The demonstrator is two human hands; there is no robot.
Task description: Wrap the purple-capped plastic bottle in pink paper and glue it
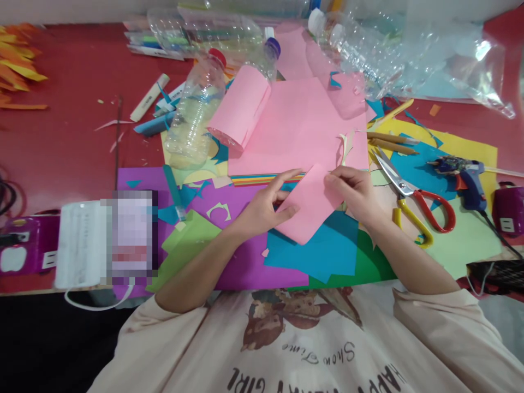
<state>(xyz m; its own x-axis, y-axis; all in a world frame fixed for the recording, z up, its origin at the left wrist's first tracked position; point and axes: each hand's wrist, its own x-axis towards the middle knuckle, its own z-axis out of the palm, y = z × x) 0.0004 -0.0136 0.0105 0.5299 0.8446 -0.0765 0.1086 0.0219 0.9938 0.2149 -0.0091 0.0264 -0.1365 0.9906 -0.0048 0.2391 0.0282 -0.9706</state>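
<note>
Both my hands hold a small piece of pink paper (309,210) above the blue sheets near the table's front. My left hand (272,204) grips its left side, thumb on top and fingers behind. At the right corner, my right hand (354,191) pinches the paper between thumb and fingers. Beyond it lies a stack of large pink sheets (298,120). A plastic bottle wrapped in pink paper (241,106) rests on that stack's left side, and a bare clear bottle (196,109) lies left of it. Red-and-yellow-handled scissors (405,188) lie open, right of my right hand.
A blue glue gun (466,177) lies at the right with its cord trailing forward. Several clear plastic bottles (368,54) line the back. A phone (133,234) sits at the left beside a white case. Orange and yellow paper strips (18,65) lie at the far left.
</note>
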